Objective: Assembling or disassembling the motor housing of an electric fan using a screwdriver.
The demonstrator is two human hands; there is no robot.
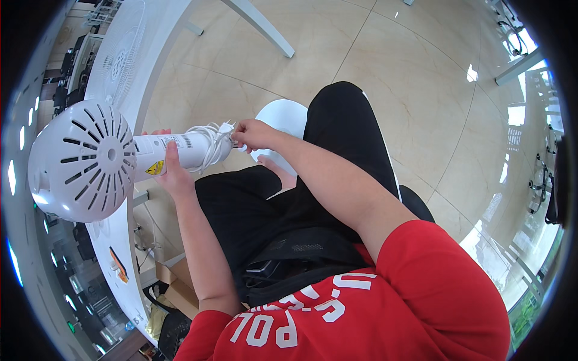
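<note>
Fan body (123, 157), white, is held across the seated person's front, slotted head overlapping the table (159, 33) edge, stem (191, 157) jutting past it; whether head and table touch, I can't tell. The left hand (174, 177) curls round the stem; the right hand (254, 135) has its fingertips drawn together at the cord-wrapped (211, 153) end, beside the plug (226, 127), though what they pinch I can't see. A yellow warning sticker (155, 168) and barcode label (188, 142) mark the stem. Beyond, a round grille (118, 65) lies on the table, and tiled floor (415, 78) stretches off rightward.
</note>
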